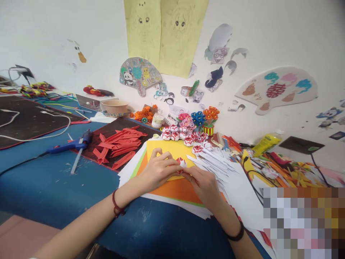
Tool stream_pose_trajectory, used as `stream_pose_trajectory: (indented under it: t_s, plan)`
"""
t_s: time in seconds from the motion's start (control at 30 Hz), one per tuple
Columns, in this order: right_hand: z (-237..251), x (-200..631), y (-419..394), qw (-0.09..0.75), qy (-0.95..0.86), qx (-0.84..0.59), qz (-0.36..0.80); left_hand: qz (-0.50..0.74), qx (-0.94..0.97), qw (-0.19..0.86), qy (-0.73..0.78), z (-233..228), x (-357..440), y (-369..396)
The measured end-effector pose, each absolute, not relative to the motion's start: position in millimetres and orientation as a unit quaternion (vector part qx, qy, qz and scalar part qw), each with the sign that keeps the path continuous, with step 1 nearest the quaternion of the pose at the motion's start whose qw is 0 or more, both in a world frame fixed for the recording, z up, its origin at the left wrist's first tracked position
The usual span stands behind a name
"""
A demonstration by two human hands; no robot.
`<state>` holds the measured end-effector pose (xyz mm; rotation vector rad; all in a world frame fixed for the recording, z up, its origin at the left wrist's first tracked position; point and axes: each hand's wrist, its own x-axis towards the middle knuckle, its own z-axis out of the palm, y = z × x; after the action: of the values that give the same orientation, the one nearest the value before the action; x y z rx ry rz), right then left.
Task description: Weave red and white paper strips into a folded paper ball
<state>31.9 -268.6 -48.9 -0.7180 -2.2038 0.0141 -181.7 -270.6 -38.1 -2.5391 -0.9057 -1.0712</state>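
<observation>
Between my two hands is a small red-and-white folded paper flower (181, 162), held over a stack of coloured paper (172, 192). My left hand (159, 169) pinches it from the left, with the index and middle fingers bent up. From the right, my right hand (202, 182) has its fingertips closed on the flower's lower edge. Part of the flower is hidden behind the fingers. Several finished red-and-white paper flowers (174, 135) stand just behind the stack. Red folded paper strips (121, 144) lie to the left and white strips (215, 162) to the right.
A blue glue gun (70, 144) with its cord lies at the left. Behind are a round bowl (115, 108), a small bottle (157, 119) and a striped flower pot (208, 130). A yellow bottle (266, 142) and loose paper scraps crowd the right side.
</observation>
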Motion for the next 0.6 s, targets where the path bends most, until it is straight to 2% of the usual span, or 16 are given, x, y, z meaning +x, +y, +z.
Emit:
stream_pose_trajectory:
  t_s: [0.33, 0.6]
  plan:
    - [-49.7, 30.6, -269.2, 0.406, -0.864, -0.297, -0.024, -0.339, -0.874, 0.153, -0.313, -31.9, -180.4, -273.7]
    - [-49.6, 25.7, -270.9, 0.424, -0.855, -0.284, -0.088, -0.391, -0.825, 0.193, -0.36, -43.5, -164.8, -282.0]
